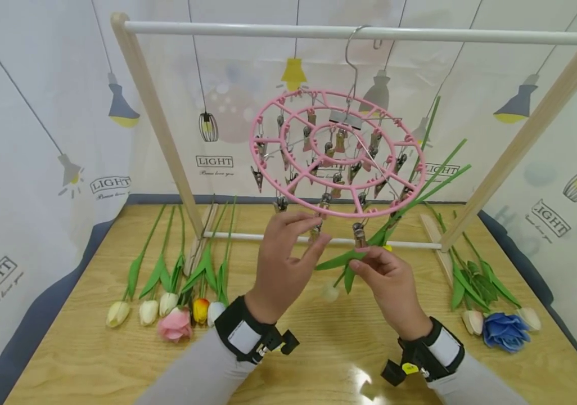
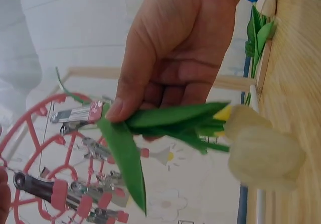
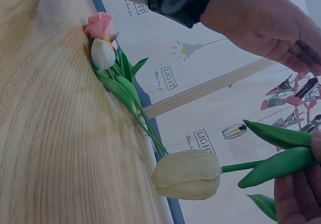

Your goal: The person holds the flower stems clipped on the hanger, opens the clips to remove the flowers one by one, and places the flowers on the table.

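Note:
My right hand (image 1: 392, 287) pinches the leafy stem of a white tulip (image 3: 186, 175) between thumb and fingers. The bloom hangs downward, and a metal clip (image 2: 80, 114) with pink tips meets the greenery right at the thumb. That clip dangles from the front rim of a round pink hanger (image 1: 356, 208). My left hand (image 1: 283, 270) is raised beside the front of the hanger, thumb and fingers apart around another clip (image 1: 315, 232). Behind the right hand, more green stems (image 1: 440, 180) rise past the hanger's right side, and a bit of yellow (image 2: 224, 114) shows behind the white bloom.
The hanger hooks over the white bar (image 1: 248, 31) of a wooden-sided rack. Several artificial flowers, including a pink rose (image 1: 174, 325) and an orange-yellow tulip (image 1: 200, 310), lie on the table at left. At right lie a blue rose (image 1: 506, 332) and pale tulips (image 1: 473, 322).

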